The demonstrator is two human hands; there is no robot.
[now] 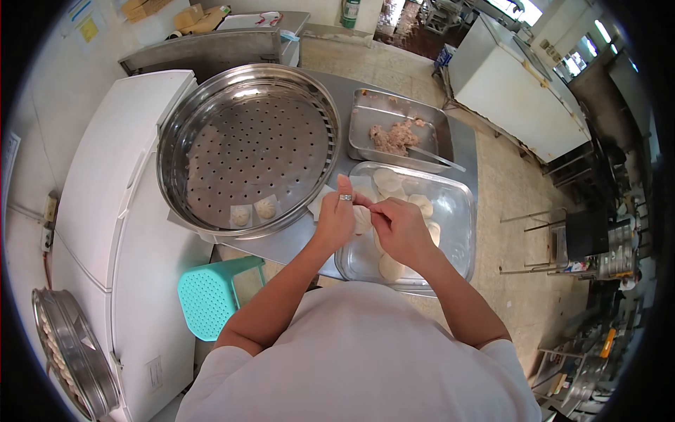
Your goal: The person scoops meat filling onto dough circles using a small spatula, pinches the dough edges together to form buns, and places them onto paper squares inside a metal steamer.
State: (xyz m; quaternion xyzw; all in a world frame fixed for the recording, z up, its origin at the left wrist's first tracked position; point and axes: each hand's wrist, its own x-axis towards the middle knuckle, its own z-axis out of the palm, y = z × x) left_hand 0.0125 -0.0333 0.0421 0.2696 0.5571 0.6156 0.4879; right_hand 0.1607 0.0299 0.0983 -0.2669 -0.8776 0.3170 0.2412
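Note:
Between my two hands, over the left edge of a metal tray, is a piece of white dough. My left hand, with a ring on one finger, is curled round the dough, its thumb pointing up. The fingers of my right hand pinch the dough's edge from the right. Flat dough rounds lie on the tray. Behind it, a deep pan holds minced filling and a spatula. Two filled buns on paper squares sit at the near edge of a perforated steamer.
A green stool stands below the steamer, beside a white freezer. Stacked steamers are at the lower left. Another white freezer stands at the back right, with metal racks along the right side.

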